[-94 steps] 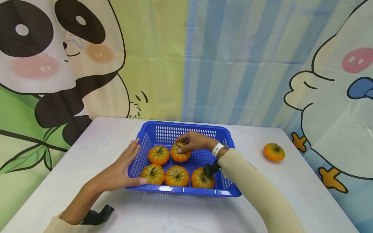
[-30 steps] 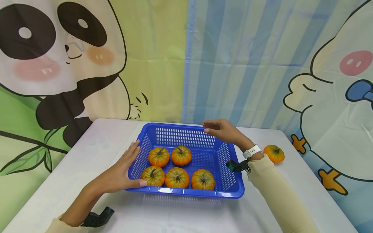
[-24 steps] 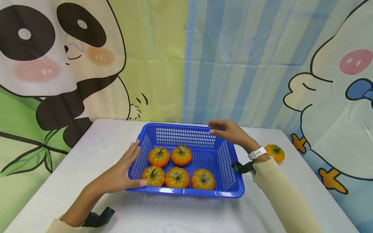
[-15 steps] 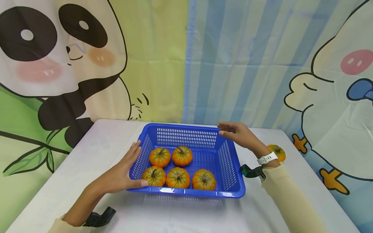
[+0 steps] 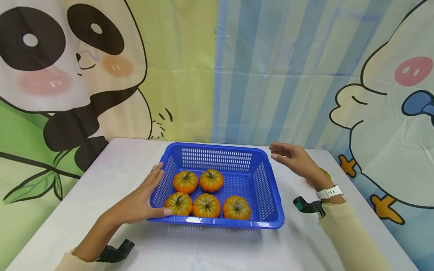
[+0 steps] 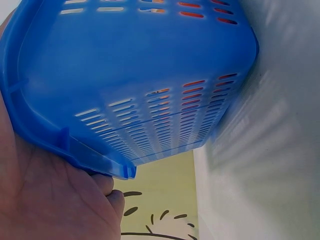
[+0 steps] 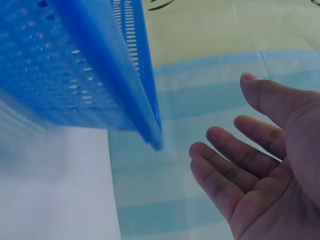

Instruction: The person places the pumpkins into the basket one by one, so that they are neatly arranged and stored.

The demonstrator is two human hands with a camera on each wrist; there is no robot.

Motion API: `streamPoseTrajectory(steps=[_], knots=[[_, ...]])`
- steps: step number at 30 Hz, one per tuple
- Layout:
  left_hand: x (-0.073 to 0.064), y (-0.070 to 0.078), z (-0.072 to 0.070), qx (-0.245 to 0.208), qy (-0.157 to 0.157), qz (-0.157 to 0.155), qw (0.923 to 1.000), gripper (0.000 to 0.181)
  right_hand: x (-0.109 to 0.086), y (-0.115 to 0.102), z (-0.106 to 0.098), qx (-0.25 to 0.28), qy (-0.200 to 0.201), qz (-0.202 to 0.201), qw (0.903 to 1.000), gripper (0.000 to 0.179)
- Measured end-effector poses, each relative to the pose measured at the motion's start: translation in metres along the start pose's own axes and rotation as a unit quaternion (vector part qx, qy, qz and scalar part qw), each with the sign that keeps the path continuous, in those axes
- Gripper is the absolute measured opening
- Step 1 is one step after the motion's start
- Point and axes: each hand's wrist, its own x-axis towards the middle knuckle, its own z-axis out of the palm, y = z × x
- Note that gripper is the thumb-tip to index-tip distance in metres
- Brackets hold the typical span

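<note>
Several small orange pumpkins (image 5: 211, 180) sit in a blue slotted plastic basket (image 5: 217, 222), in a front and a back row toward its left side. My left hand (image 5: 140, 199) rests against the basket's left front corner, palm at the rim, fingers extended along the side and thumb over the front edge. The left wrist view shows that palm (image 6: 55, 195) pressed to the rim from outside. My right hand (image 5: 296, 160) is in the air right of the basket, fingers loosely bent and holding nothing. Behind its wrist, a lone pumpkin (image 5: 326, 174) on the table is mostly hidden.
The white table (image 5: 210, 252) carries the basket and ends at the back against a cartoon-printed curtain (image 5: 271, 75). A black camera mount (image 5: 116, 251) is strapped to the left wrist; a similar mount (image 5: 308, 206) and a white watch (image 5: 329, 192) are on the right.
My right hand has let go of the back-row pumpkin in the basket and moved right, past the rim, covering most of the lone pumpkin. The left hand has stayed on the basket.
</note>
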Motion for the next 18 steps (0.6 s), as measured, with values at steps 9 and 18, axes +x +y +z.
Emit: streamPoseTrajectory(steps=[9, 18], knots=[[0.001, 0.003, 0.0, 0.005, -0.002, -0.007, 1.0, 0.115, -0.014, 0.013, -0.012, -0.015, 0.027, -0.009, 0.9995, 0.063], [0.0, 0.002, 0.001, 0.006, -0.001, -0.005, 1.0, 0.115, -0.032, 0.026, -0.024, -0.052, 0.065, 0.004, 0.9965, 0.065]])
